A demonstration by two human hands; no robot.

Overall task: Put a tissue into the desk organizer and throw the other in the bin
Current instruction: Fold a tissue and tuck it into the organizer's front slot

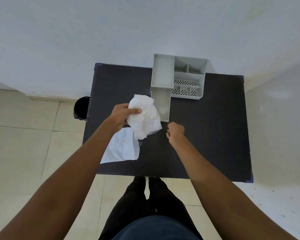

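Black table (215,135) on pale tiled floor (24,144), against white wall (93,32). Two tissues: one crumpled tissue (145,120) clamped in left hand (120,116), one flat tissue (123,148) below those fingers. One organizer (163,73), one bin (81,108); right hand (175,132) curled closed, holding nothing visible.

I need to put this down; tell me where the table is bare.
Bare: the black table right of the grey plastic desk organizer and the loosely closed right hand. Crowded: the left side, with the flat white tissue and the left hand holding the crumpled white tissue.
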